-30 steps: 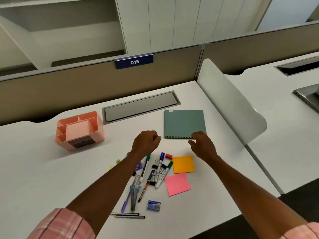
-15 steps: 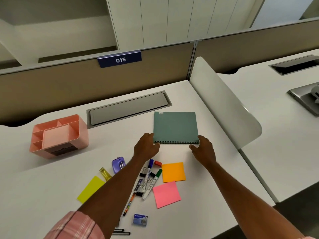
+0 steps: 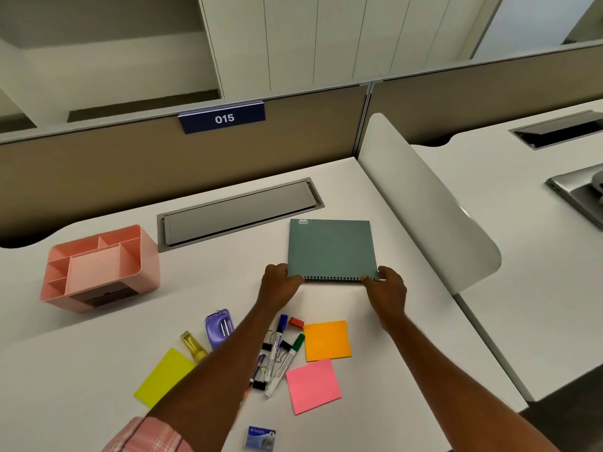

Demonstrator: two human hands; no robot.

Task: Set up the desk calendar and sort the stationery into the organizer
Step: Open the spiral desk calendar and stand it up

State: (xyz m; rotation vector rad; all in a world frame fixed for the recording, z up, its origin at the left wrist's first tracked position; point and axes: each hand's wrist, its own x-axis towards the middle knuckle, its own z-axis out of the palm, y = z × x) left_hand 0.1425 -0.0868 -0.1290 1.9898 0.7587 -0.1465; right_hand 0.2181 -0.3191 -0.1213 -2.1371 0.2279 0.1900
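A single wide-angle head view looks forward and down, close above the desk (image 3: 98,370), toward the partition (image 3: 98,177) behind it.

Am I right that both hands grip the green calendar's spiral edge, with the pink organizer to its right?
No: the head view shows the organizer left of the calendar; left hand and right hand do grip its edge.

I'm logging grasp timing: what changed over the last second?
The left hand moved forward from above the markers to the near left corner of the calendar and grips it; the right hand, already at the near right corner, closed on it. The calendar, organizer and markers stayed put.
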